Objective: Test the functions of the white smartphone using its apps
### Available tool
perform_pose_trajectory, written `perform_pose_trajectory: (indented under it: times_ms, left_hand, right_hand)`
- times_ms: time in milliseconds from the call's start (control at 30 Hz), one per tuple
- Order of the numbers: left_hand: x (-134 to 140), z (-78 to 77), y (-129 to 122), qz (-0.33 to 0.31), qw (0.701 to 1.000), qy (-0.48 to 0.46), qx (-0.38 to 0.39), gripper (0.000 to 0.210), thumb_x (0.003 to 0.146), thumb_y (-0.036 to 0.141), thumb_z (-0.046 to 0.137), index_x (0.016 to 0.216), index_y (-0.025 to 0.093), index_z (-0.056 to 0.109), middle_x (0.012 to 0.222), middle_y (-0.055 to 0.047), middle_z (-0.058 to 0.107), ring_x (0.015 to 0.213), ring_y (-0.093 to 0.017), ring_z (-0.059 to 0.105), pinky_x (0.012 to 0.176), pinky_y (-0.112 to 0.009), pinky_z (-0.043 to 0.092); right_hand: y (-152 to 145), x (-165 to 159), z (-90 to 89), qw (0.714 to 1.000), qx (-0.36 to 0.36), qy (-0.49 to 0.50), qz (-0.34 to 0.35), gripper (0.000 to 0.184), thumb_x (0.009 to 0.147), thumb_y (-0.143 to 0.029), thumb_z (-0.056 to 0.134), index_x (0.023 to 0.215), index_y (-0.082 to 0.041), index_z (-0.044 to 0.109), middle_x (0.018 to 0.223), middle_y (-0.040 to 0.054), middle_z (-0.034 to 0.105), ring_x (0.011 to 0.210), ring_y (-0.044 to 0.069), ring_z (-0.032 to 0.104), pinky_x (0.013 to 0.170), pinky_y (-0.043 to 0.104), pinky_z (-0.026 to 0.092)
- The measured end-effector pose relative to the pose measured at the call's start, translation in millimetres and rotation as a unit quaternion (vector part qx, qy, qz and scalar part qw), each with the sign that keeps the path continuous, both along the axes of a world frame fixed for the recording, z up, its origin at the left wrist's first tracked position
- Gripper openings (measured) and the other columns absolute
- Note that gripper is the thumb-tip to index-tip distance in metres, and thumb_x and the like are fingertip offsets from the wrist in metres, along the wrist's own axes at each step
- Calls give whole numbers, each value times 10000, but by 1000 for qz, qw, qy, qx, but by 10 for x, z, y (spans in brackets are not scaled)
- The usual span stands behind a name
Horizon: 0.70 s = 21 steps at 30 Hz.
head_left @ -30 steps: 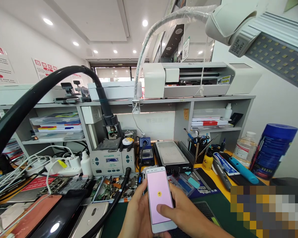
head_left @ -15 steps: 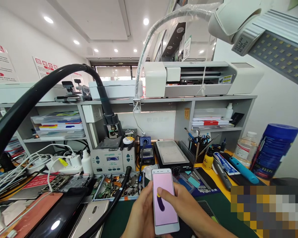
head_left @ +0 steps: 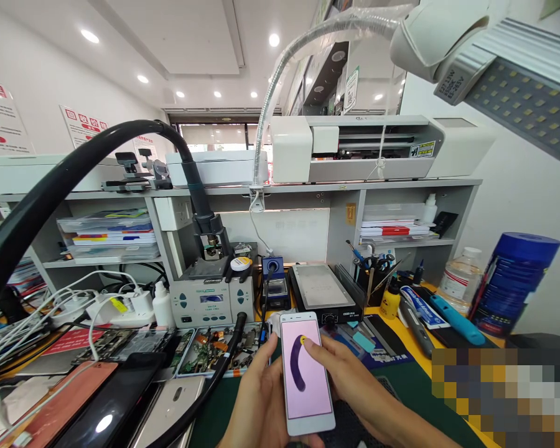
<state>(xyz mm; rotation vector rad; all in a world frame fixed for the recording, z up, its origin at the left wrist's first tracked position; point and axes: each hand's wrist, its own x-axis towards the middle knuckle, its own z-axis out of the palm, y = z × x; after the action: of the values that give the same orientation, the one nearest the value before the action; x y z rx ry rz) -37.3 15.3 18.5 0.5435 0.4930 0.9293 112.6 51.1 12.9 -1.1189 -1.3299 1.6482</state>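
A white smartphone (head_left: 307,424) stands tilted up in front of me, its lit pink screen facing me. A curved dark purple stroke with a yellow dot at its upper end shows on the screen. My left hand (head_left: 260,392) grips the phone from the left and below, its thumb along the left edge. My right hand (head_left: 350,376) closes round the right edge, its thumb over the screen by the yellow dot. The fingers behind the phone are mostly hidden. A green mat (head_left: 221,410) lies under my hands.
Left are several phones (head_left: 170,404) and a tray of small parts (head_left: 186,367), crossed by a black hose (head_left: 221,373). Behind stand a soldering station (head_left: 212,308) and a flat heating plate (head_left: 322,287). Right lie a screwdriver-like tool (head_left: 417,326) and bottles (head_left: 462,280).
My right thumb has slid upward and slightly right across the screen, and the purple stroke has grown longer. The phone has shifted a little to the left and up.
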Motion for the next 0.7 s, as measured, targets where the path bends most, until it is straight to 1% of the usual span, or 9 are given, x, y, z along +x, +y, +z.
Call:
perform_pose_trajectory:
  times_ms: [100,233,333,433,500,567,700]
  left_hand:
    - [-22,35,-5,4,1000,-5,-5,730,888,672,379,1324,109,539,833,-133,648,727,-274,641,551,-370,536]
    - [-50,36,19,4,1000,-12,-3,729,894,665,367,1315,98,546,879,-150,654,741,-280,641,547,-373,532]
    - [-76,27,49,10,1000,-15,-17,724,890,659,380,1308,93,555,888,-141,645,764,-283,635,529,-365,526]
    - [-109,42,65,24,999,-14,-20,719,887,656,391,1305,95,557,927,-145,644,826,-308,639,536,-365,525]
    - [-132,67,65,33,999,-11,-12,718,888,654,392,1303,92,557,980,-158,646,855,-321,644,550,-363,524]
    - [-153,96,61,39,999,-4,-3,723,887,659,395,1299,87,557,1019,-170,648,843,-322,652,561,-362,522]
    - [-176,130,56,49,999,0,14,719,892,655,393,1292,79,555,1063,-185,651,811,-318,666,558,-354,519]
  right_hand:
    - [11,10,-21,1000,8,10,6,491,834,-603,579,1075,-179,637,902,61,703,807,200,648,679,284,477]
    - [13,9,-22,1000,20,4,-1,460,845,-570,585,1103,-189,609,934,63,700,807,203,661,686,291,494]
    - [11,7,13,1000,26,-11,-9,455,837,-540,607,1131,-192,599,1028,84,686,883,225,667,691,297,514]
    - [17,5,31,998,51,-33,-13,452,836,-517,614,1151,-194,585,1084,94,659,944,245,663,653,288,521]
    - [29,3,14,996,69,-46,-14,447,839,-503,613,1156,-192,567,1093,91,642,929,237,667,626,277,517]
    - [42,0,-23,996,75,-50,-9,469,833,-494,623,1179,-189,533,1101,92,617,898,227,669,603,272,516]
    - [58,0,-92,995,80,-51,0,587,789,-463,679,1250,-181,452,1142,111,565,885,226,652,577,283,525]
